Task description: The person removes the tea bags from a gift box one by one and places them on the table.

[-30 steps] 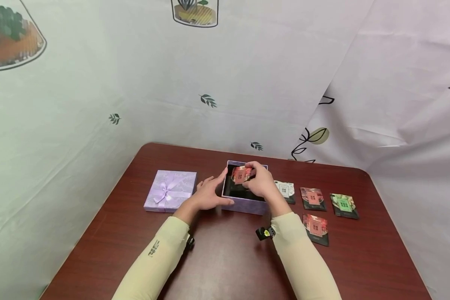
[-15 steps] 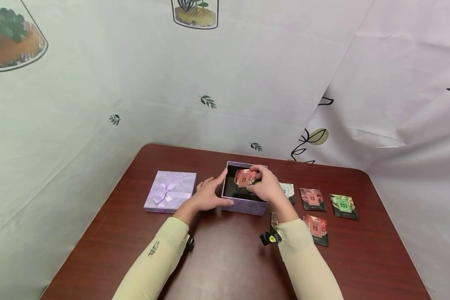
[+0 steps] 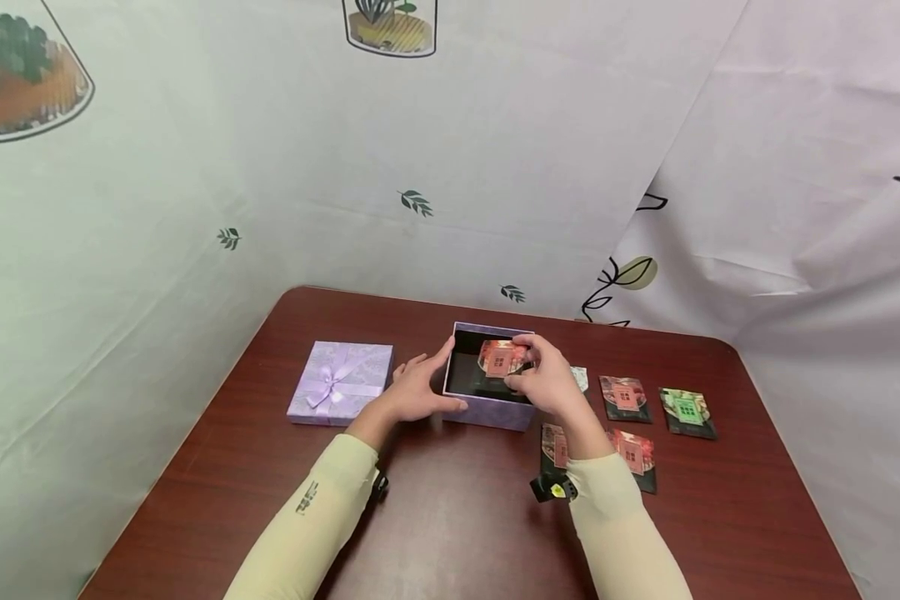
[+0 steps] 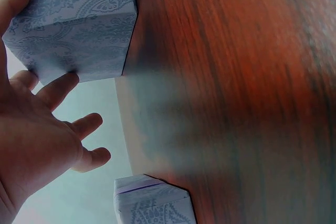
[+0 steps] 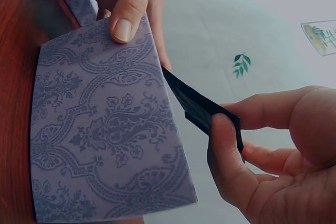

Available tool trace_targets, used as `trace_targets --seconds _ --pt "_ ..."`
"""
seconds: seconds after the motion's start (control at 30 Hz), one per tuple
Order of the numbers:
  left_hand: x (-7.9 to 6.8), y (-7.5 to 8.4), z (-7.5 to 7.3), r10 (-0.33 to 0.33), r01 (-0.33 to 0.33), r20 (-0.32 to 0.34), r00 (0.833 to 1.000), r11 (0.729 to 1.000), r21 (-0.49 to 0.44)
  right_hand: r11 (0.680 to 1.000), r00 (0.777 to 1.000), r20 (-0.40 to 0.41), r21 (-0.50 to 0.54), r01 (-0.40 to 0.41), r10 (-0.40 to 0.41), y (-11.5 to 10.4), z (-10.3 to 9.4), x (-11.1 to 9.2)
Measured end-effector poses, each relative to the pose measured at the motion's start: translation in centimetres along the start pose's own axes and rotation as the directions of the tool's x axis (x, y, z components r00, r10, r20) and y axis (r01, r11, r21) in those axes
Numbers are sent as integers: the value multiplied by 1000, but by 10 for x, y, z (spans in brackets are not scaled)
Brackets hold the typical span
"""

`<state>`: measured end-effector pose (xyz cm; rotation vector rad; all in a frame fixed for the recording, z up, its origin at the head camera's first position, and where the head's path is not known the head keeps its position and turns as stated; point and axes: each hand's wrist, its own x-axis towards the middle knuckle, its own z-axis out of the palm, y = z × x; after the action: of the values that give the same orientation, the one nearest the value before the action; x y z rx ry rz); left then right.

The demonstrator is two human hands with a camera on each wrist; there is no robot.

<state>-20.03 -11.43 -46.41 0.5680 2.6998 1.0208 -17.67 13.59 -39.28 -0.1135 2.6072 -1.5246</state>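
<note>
My left hand [image 3: 420, 392] spreads round the left front corner of a purple patterned gift box [image 3: 487, 412]. Its thumb touches the front wall and fingertips touch the left side; in the left wrist view the other fingers are apart from the box [image 4: 71, 43]. My right hand [image 3: 549, 379] pinches a red-and-black sachet [image 3: 499, 360] between thumb and fingers, over the box's black interior [image 3: 465, 379]. From the right wrist view the sachet [image 5: 195, 109] shows its dark side, tilted, just past the box's rim; whether it is one or several stacked cannot be told.
The purple lid [image 3: 339, 382] with a ribbon bow lies left of the box. On the right lie a white sachet [image 3: 581, 379], partly hidden, a green one [image 3: 687, 412], and red ones [image 3: 625, 397]. Another sachet [image 3: 552, 450] is partly behind my right forearm. A printed cloth [image 3: 450, 150] hangs behind the table.
My right hand has moved to the right and slightly nearer with the sachet, over the box. The left hand and the box have stayed in place.
</note>
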Motion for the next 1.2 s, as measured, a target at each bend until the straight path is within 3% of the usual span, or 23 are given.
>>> trace_targets --seconds 0.5,0.7,1.03,1.2 --pt "5 0 8 6 -6 13 1000 1000 -30 994 1000 -16 103 -24 26 19 -17 -12" --pt "4 -4 4 -10 10 2 1000 999 -51 993 1000 -12 119 1 0 21 -24 -10" --pt "1 -6 1 26 -26 -16 1000 999 -46 985 999 -21 165 42 -39 33 -36 -14" --pt "4 -5 1 47 -48 -21 999 998 -36 976 999 -46 216 25 -15 40 -46 -20"
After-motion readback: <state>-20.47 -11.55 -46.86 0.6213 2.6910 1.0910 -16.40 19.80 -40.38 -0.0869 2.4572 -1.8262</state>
